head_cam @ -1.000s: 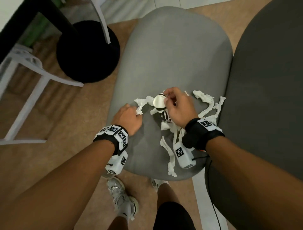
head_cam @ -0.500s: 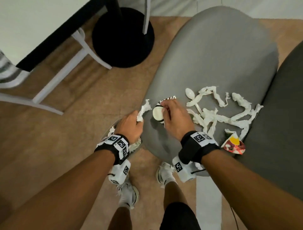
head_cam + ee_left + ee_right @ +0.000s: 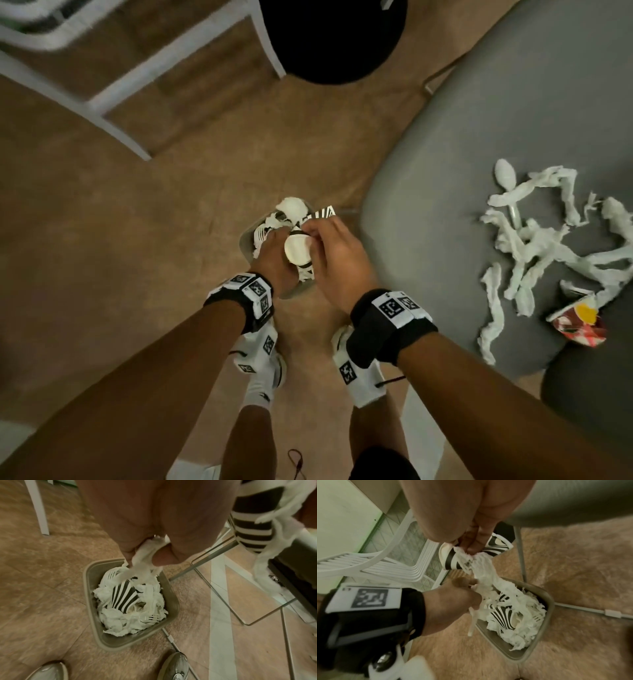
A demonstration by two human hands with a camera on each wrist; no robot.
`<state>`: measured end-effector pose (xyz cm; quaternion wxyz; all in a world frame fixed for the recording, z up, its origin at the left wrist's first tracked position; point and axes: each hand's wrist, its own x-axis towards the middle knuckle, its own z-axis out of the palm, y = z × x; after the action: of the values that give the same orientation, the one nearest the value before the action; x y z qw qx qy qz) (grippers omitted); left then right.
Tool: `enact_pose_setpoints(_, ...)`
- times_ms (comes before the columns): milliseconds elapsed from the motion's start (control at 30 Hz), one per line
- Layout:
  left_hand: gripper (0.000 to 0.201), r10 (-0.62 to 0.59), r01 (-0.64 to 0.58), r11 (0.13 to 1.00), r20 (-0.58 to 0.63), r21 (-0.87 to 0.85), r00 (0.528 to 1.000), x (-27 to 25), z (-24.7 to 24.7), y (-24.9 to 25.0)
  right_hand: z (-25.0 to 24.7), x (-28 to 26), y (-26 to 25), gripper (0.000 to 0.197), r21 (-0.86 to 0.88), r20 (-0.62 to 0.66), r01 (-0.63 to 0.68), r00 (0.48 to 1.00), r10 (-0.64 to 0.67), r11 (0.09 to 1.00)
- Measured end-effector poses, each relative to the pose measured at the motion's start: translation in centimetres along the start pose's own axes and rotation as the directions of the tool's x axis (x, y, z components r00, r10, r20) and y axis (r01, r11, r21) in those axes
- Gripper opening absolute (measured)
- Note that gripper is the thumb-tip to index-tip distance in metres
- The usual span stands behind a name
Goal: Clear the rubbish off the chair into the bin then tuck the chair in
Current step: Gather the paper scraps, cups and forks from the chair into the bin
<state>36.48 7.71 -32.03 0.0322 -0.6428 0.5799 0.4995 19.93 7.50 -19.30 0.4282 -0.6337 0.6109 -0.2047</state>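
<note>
My left hand [image 3: 274, 248] pinches a wad of white tissue [image 3: 145, 555] just above the beige bin [image 3: 130, 641] on the floor. My right hand [image 3: 318, 240] hangs beside it over the bin. It grips a black-and-white striped paper cup [image 3: 450, 559] with a tissue strip [image 3: 482, 569] trailing down from it. Crumpled tissue, another striped cup [image 3: 123, 596] and plastic forks fill the bin. On the grey chair seat [image 3: 479, 120] to the right lie several tissue strips [image 3: 534, 246], a white plastic spoon [image 3: 505, 178] and a crushed red cup [image 3: 579, 323].
The chair's thin metal legs [image 3: 214, 550] stand right next to the bin. A black round table base [image 3: 335, 34] and a white chair [image 3: 385, 563] stand further off on the brown carpet. My shoes [image 3: 173, 666] are just short of the bin.
Both hands have left the chair seat and moved left and down over the bin, carrying the striped cup and the tissue. The head view has swung left.
</note>
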Motion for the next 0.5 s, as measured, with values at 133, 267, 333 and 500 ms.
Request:
enact_pose_setpoints(133,0.056,-0.035,0.032,0.997,-0.042,-0.069,0.998,-2.5,-2.3,3.4,1.8,0.7,1.7,0.025,-0.009,-0.04,-0.087,0.995,0.087,0.996)
enact_pose_setpoints(267,0.055,-0.17,0.17,0.985,0.004,-0.042,0.985,-4.2,-4.3,2.6,3.2,1.6,2.4,0.025,-0.039,-0.038,-0.181,0.983,0.18,0.983)
enact_pose_setpoints(333,0.047,-0.203,0.203,0.979,0.005,-0.025,0.979,-4.8,-5.0,1.8,4.2,2.2,2.3,0.025,-0.051,-0.03,-0.202,0.979,0.201,0.978)
enact_pose_setpoints(500,0.04,-0.212,0.212,0.977,-0.009,-0.003,0.977,-5.3,-6.0,-1.3,8.0,3.8,2.5,0.024,0.005,-0.017,-0.138,0.99,0.138,0.99)
